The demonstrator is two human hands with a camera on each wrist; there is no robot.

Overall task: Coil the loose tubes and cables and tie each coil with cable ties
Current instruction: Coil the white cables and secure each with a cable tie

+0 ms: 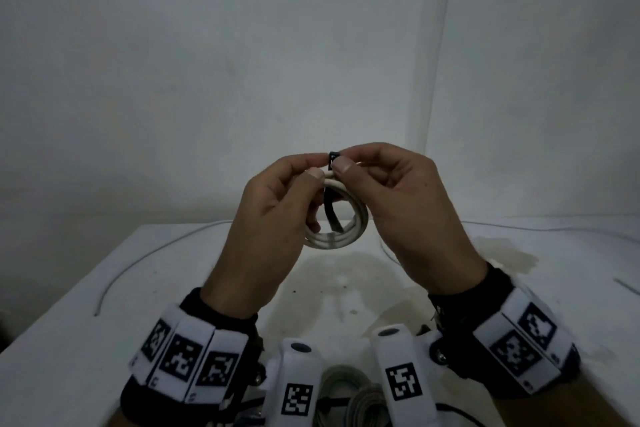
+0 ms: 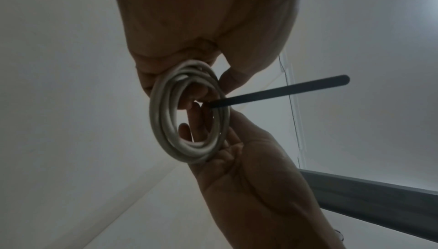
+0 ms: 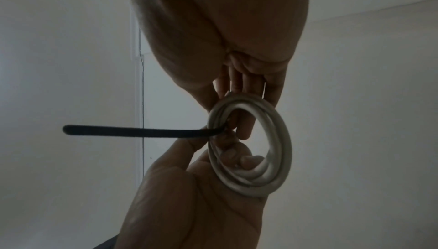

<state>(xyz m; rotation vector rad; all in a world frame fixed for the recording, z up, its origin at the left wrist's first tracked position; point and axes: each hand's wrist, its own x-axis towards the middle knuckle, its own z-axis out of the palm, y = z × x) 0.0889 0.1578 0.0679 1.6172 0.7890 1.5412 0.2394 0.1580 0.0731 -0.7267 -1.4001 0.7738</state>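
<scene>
Carefully: left hand [image 1: 273, 204] grips the white coiled cable [image 1: 341, 230]; right hand [image 1: 391, 198] pinches the black cable tie [image 1: 333, 160], so pull its tail snug.

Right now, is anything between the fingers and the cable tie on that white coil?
Nothing visible. The right hand already pinches the black cable tie at the top of the white coil, which the left hand holds. The tie's tail sticks out free.

We hold the coil [image 1: 337, 218] above the surface [image 1: 69, 305], between our hands, the cable tie [image 1: 333, 160] on top.
</scene>
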